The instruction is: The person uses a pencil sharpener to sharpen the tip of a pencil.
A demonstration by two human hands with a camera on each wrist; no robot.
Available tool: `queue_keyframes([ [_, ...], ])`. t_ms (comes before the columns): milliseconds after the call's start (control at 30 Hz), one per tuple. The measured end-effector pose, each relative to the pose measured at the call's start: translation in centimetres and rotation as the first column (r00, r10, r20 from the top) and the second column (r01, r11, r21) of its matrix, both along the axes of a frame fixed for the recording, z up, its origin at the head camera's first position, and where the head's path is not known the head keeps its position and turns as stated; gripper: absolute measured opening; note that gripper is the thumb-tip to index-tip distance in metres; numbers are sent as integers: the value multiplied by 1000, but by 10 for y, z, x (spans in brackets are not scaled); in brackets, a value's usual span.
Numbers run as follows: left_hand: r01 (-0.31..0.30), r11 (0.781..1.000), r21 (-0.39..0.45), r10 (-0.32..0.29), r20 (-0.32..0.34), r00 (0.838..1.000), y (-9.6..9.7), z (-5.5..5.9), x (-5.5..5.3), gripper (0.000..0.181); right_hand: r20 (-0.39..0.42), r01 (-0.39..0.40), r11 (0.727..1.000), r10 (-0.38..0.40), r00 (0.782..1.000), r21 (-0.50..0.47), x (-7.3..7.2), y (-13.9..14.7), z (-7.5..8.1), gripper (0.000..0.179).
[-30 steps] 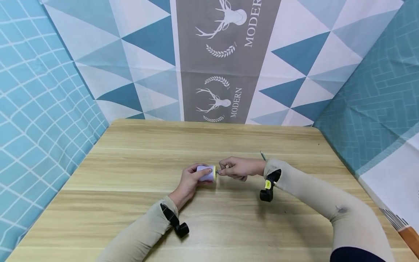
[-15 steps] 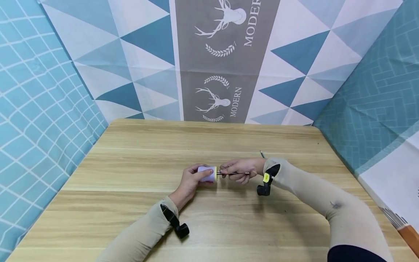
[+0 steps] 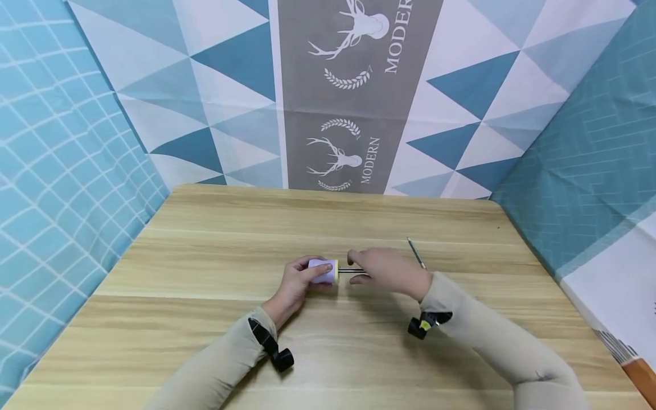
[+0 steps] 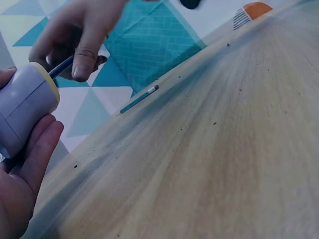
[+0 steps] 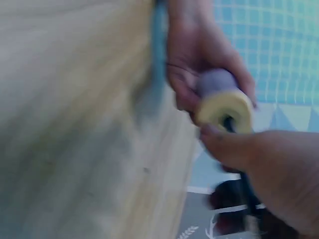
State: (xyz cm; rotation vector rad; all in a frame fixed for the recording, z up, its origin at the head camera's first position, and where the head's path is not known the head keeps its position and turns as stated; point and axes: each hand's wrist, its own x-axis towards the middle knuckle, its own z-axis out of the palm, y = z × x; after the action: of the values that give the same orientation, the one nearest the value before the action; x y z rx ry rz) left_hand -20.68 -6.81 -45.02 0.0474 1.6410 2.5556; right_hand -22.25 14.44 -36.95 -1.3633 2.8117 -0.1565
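Observation:
My left hand (image 3: 296, 283) grips a lilac pencil sharpener (image 3: 320, 273) with a yellow rim, thumb on top, in the middle of the head view. A dark pencil (image 3: 353, 271) sticks out of the sharpener's rim side, pointing right. Around the pencil's outer part is my right hand (image 3: 392, 270), its thumb and forefinger spread apart with the shaft passing between them. The left wrist view shows the sharpener (image 4: 27, 107) held raised, and the right thumb (image 4: 85, 57) beside the pencil. Blur in the right wrist view hides the exact finger contact.
A second pencil (image 3: 416, 253), green, lies on the wooden table (image 3: 230, 228) just behind the right wrist. Patterned cloth (image 3: 333, 85) hangs behind the table, with more cloth at both sides. Small dark specks dot the tabletop.
My right hand has turned over and its fingers have loosened from the pencil, with the wrist slightly lower and further right. My left hand and the sharpener have stayed in place.

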Motion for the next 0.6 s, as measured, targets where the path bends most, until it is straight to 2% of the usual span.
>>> queue_keyframes([
  [33,-1,1000,3,1,0,1000,0,0,0,15,-129,-30,1000,29,991,-3,3,1,-5,37],
  [67,-3,1000,10,3,4,1000,1,0,-1,15,-250,-66,998,66,966,5,6,1,-10,36],
  [100,-4,1000,14,4,6,1000,1,0,-1,15,-357,-105,994,104,928,17,7,2,-14,35],
  [167,-1,1000,19,1,3,1000,1,0,-2,15,-523,-168,983,180,833,70,7,5,-20,27],
  [233,3,1000,20,-3,1,1000,1,1,-3,14,-652,-232,964,257,713,127,3,8,-25,19],
  [300,5,1000,17,-5,2,1000,1,1,-3,13,-737,-291,944,309,601,158,-1,10,-28,18],
  [367,8,1000,10,-8,4,1000,1,2,-2,13,-797,-348,924,328,506,160,-5,11,-30,22],
  [433,12,1000,2,-12,6,1000,0,1,-3,13,-829,-400,905,333,449,147,-10,10,-33,25],
  [467,13,1000,1,-13,8,1000,0,0,-3,13,-835,-419,897,337,435,143,-12,9,-34,27],
  [533,12,1000,-3,-12,13,1000,0,0,-2,13,-836,-443,884,350,423,146,-14,8,-36,29],
  [600,8,1000,-3,-8,17,1000,0,-1,-2,13,-820,-448,878,375,432,166,-16,7,-36,30],
])
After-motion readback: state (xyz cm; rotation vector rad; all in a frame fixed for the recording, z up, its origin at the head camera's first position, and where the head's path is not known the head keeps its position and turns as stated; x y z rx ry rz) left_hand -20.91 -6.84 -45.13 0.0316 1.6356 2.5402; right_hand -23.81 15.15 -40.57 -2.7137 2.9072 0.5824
